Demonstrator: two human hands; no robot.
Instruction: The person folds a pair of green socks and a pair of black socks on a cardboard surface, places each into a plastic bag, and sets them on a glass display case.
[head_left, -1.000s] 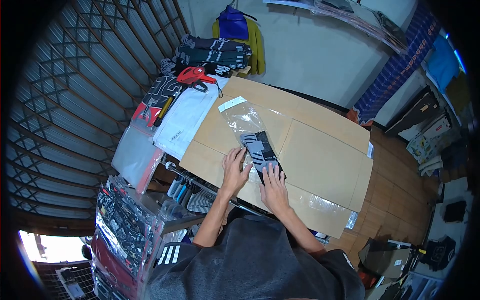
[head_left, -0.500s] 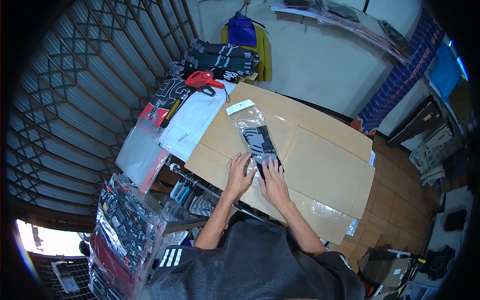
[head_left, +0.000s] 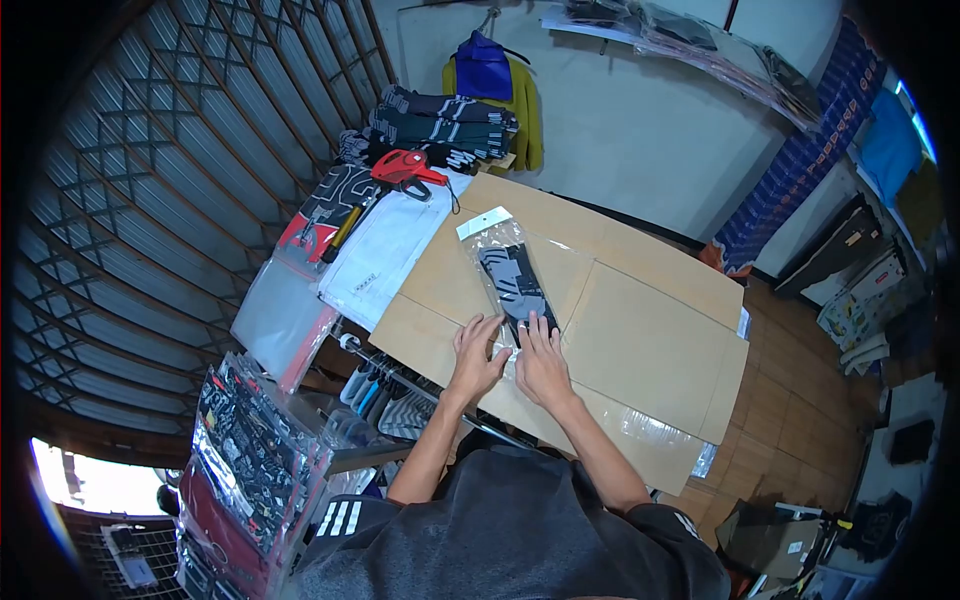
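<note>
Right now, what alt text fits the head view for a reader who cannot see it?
A left hand and right hand press flat on the near end of a clear bag holding a dark patterned sock, laid on a cardboard sheet. A red tagging gun and stacked socks lie beyond it.

A small clothing shop's packing corner: folded socks stacked (head_left: 440, 125) at the cardboard-topped table's (head_left: 650, 330) far-left corner, a red price-tag gun (head_left: 405, 168), bagged garments (head_left: 235, 460) below its near-left edge.
</note>
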